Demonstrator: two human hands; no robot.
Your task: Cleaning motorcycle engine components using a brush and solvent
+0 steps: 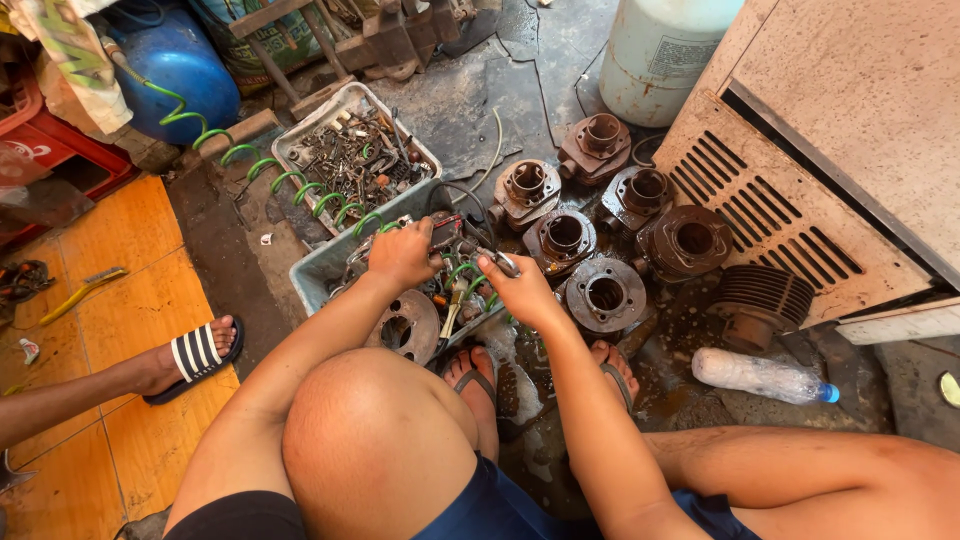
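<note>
I squat over a grey plastic tray (325, 262) full of greasy engine parts. My left hand (403, 254) grips a small dark engine part (448, 232) with wires above the tray. Beside it, my right hand (520, 289) pinches a thin metal tool (498, 262) whose tip touches that part. A round metal disc (408, 326) with holes leans just below my left hand. A green coiled air hose (290, 180) runs from the upper left to the spot under my hands.
Several rusty engine cylinders (605, 294) stand on the oily floor right of my hands. A second tray of small scrap parts (352, 150) sits behind. A plastic bottle (760, 375) lies at right, below a vented metal cabinet (770, 210). Another person's sandalled foot (195, 352) rests at left.
</note>
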